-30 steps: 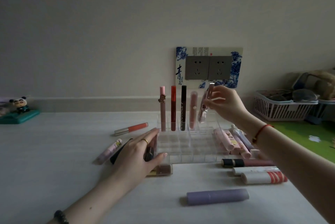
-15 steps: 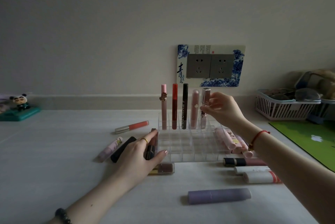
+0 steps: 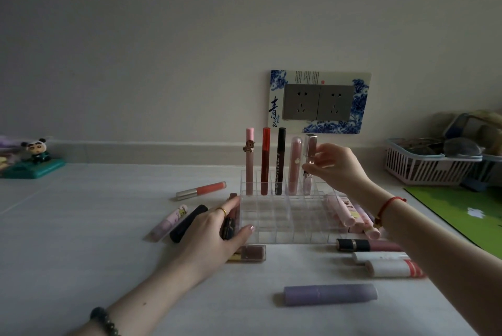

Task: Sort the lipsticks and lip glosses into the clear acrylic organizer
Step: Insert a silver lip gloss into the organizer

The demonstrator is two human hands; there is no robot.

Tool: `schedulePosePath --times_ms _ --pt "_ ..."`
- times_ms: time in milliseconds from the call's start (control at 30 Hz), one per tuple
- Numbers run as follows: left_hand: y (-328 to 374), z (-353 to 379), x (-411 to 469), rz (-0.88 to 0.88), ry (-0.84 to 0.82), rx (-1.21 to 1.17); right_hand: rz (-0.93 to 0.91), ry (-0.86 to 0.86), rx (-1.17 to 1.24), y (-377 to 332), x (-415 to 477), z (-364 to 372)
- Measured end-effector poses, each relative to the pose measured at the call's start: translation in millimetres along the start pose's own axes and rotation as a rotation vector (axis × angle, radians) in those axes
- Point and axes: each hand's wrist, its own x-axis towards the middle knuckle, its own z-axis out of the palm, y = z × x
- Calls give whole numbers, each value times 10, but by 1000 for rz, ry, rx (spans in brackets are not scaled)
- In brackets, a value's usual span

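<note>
Lip gloss [image 3: 309, 161] stands in fifth back-row slot of clear acrylic organizer [image 3: 282, 227], right hand [image 3: 339, 165] pinching its cap. Left hand [image 3: 214, 232] braces organizer's side, fingers flat. Seating step; next calls for release, then another tube.

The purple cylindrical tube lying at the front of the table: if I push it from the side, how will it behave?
The purple cylindrical tube looks round and smooth and lies on its side on the flat white table, so it would probably roll. It seems rigid plastic, likely stiff and light. Nothing touches it, so nothing would stop it.
</note>
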Motion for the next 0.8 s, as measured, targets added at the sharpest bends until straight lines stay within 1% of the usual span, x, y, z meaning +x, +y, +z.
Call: schedulePosePath --times_ms 100,367,533,800 --pt "3 -1 2 -3 -15 -8 -13 -9 3 -14 9 -87" --pt "18 -7 -8 -24 -17 -29 -27 53 11 2 6 -568" --pt "26 -11 -16 -45 -26 -39 56 -43 -143 240 -72 -796" --pt "45 -12 -16 -33 21 -20 207 -71 -441 665 -171 -708"
